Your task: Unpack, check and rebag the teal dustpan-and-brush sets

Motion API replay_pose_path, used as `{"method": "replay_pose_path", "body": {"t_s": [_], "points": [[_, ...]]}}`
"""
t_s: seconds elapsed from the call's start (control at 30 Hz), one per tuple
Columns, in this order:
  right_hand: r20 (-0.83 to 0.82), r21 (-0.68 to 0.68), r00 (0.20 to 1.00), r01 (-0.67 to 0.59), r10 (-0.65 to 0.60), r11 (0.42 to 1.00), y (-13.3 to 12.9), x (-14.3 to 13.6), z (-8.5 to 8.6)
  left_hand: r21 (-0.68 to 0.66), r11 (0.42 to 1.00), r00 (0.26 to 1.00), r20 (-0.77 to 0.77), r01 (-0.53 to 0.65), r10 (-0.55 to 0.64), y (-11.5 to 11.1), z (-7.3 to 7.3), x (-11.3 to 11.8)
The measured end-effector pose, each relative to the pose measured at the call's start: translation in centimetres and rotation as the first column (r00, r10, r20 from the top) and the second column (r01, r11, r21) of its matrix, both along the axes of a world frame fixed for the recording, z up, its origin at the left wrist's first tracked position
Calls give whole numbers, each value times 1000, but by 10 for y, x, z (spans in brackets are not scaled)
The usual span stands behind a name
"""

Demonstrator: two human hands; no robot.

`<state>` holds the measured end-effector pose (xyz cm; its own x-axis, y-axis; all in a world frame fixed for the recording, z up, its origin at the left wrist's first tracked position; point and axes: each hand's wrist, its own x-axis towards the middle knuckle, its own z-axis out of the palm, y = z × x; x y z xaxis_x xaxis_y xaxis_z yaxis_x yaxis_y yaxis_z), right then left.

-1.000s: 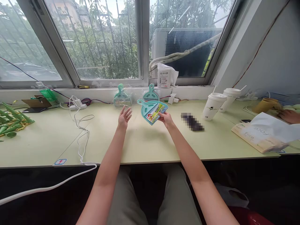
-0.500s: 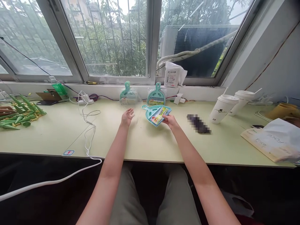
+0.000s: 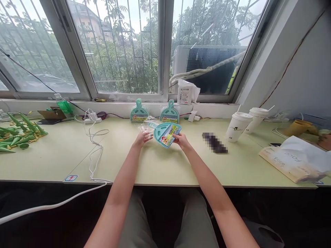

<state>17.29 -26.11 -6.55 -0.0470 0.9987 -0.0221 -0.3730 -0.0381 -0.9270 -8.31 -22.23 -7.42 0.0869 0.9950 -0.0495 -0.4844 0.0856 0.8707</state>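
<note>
A mint-green toy-size dustpan with a brush set (image 3: 166, 132), faced with a yellow label card, is tilted above the table. My right hand (image 3: 181, 140) pinches its right edge. A clear plastic bag (image 3: 148, 124) covers the dustpan's handle end, and my left hand (image 3: 143, 137) has its fingers closed on the crinkled film there. Two similar wrapped dustpan sets lean against the wall behind, one at the left (image 3: 139, 112) and one at the right (image 3: 170, 112).
White cables (image 3: 99, 148) cross the table at left, near green cone-shaped pieces (image 3: 22, 134). On the right are a blurred dark object (image 3: 215, 143), two white lidded cups (image 3: 239, 126) and a paper bag (image 3: 292, 158). A tissue pack (image 3: 185, 92) sits on the sill.
My left hand has closed on the plastic film, which now lies over the dustpan's handle. The dustpan has shifted slightly left in view, still in my right hand. The camera view has tilted up.
</note>
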Motion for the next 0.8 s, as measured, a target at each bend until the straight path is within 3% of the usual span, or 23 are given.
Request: {"method": "replay_pose_path", "body": {"t_s": [0.2,0.3,0.47,0.6,0.8], "points": [[16,102,999,36,-38,994,-4,-3,6,91,994,997,-49,59,-55,-8,6,11],[6,90,999,31,-31,995,-3,-4,5,104,987,987,-114,124,-112,-12,8,15],[-33,46,999,22,-20,999,0,-5,5,177,972,985,-95,157,-142,-15,13,23],[-76,62,994,84,-79,995,2,-3,6,199,970,990,-74,136,-124,-20,23,26],[-140,157,978,173,-152,972,1,1,11,235,952,981,-59,194,-186,-34,35,32]]}}
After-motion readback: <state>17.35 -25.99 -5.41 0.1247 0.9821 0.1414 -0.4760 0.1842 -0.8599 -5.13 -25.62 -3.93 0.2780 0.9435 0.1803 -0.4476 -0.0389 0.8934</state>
